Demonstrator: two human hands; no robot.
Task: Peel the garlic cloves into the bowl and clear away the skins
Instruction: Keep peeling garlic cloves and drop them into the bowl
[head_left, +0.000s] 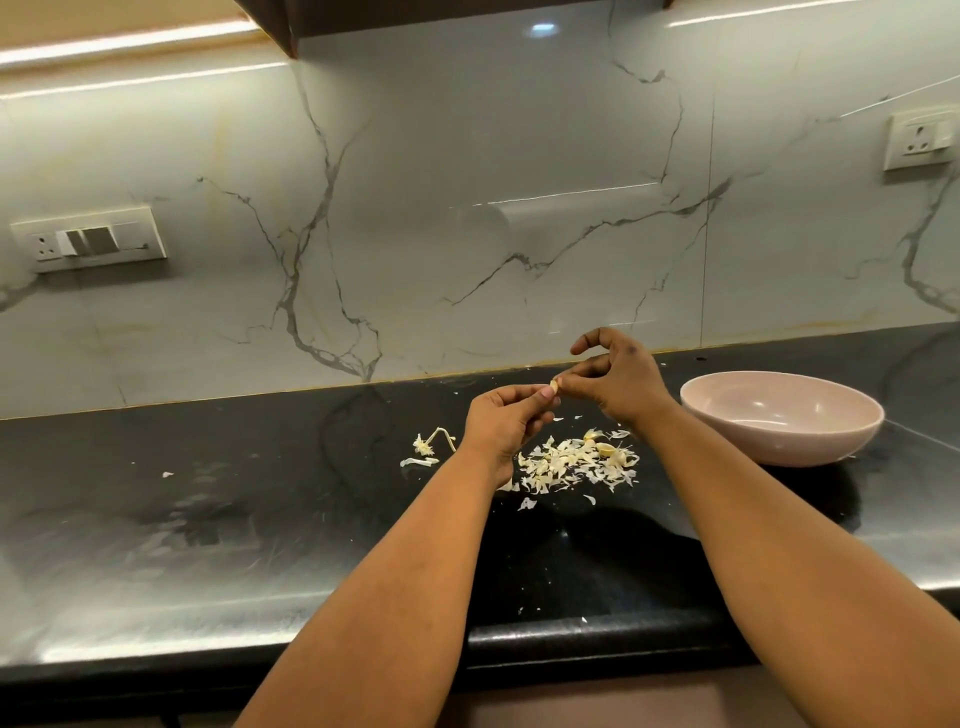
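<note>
Both hands are raised above the black counter (234, 519) and meet on one small garlic clove (554, 386). My left hand (501, 421) pinches it from the left with curled fingers. From the right, my right hand (615, 379) pinches the same clove between thumb and fingertips. Below them lies a heap of pale garlic skins (566, 465), with a couple of cloves (608, 451) at its right end. The pink bowl (782, 423) stands to the right of the heap; its visible inside shows no cloves.
A garlic stem with bits of skin (434, 447) lies left of my left hand. Loose flakes are scattered toward the counter's front edge (524, 609). A marble wall with socket plates (91, 240) rises behind the counter.
</note>
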